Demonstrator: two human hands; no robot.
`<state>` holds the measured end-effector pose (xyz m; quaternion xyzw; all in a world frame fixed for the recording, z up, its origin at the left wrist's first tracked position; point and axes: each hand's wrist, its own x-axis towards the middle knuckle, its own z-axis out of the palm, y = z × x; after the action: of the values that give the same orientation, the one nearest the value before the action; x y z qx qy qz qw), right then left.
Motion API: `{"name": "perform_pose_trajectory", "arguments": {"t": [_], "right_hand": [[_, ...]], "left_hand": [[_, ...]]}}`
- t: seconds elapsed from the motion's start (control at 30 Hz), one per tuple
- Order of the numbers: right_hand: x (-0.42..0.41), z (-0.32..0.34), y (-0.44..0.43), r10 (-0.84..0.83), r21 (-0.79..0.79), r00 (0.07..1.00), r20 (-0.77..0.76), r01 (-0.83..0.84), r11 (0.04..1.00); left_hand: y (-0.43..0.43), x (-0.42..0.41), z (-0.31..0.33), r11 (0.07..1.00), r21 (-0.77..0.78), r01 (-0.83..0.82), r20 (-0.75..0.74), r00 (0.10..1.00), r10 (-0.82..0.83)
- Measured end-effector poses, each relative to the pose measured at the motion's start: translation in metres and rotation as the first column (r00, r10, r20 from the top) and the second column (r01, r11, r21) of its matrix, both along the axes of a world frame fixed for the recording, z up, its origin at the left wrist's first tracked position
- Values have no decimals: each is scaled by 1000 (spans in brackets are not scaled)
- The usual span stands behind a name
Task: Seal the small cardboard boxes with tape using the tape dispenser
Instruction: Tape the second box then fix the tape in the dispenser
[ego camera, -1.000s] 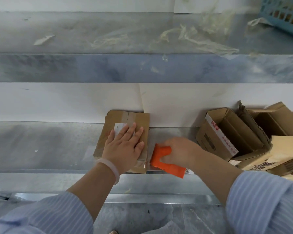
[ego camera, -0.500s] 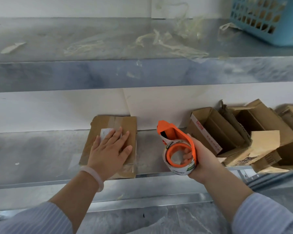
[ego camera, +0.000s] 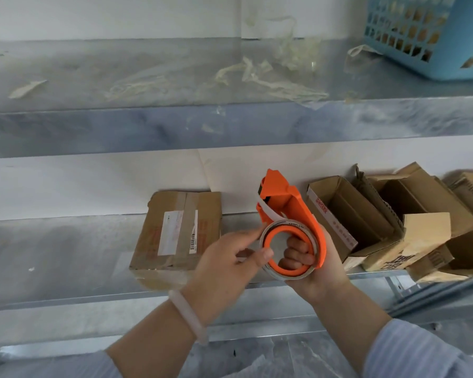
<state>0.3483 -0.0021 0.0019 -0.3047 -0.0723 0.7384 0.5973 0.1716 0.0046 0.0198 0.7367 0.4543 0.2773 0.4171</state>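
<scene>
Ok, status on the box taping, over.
Right hand grips dispenser, fingers through roll. Left hand pinches roll's rim. Box on shelf, free of both hands. Nothing between dispenser and box.

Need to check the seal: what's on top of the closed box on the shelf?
The closed cardboard box carries a white label, a barcode sticker and tape along its seam. What is inside is covered and cannot be seen.
</scene>
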Motion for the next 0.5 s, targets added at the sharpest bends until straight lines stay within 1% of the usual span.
{"name": "perform_pose_trajectory", "arguments": {"t": [0.07, 0.17, 0.27, 0.37, 0.43, 0.5], "right_hand": [[0, 0, -1, -4, 23, 1000, 8, 4, 1000], [1, -3, -5, 24, 69, 1000, 7, -25, 997], [2, -6, -7, 7, 25, 1000, 3, -7, 1000], [4, -6, -7, 27, 28, 1000, 6, -27, 999], [6, -8, -5, 57, 63, 996, 75, -62, 996], [9, -10, -3, 69, 49, 983, 173, -78, 996]], "left_hand": [[-6, 5, -1, 997, -25, -78, 76, 994, 80], [-13, 5, -2, 985, -102, -138, 167, 974, 154], [-17, 6, -1, 971, -170, -166, 231, 951, 204], [-18, 7, -1, 963, -193, -187, 209, 951, 227], [-15, 4, -4, 969, -164, -186, 167, 963, 213], [-13, -3, -7, 978, -109, -179, 99, 977, 189]]}}
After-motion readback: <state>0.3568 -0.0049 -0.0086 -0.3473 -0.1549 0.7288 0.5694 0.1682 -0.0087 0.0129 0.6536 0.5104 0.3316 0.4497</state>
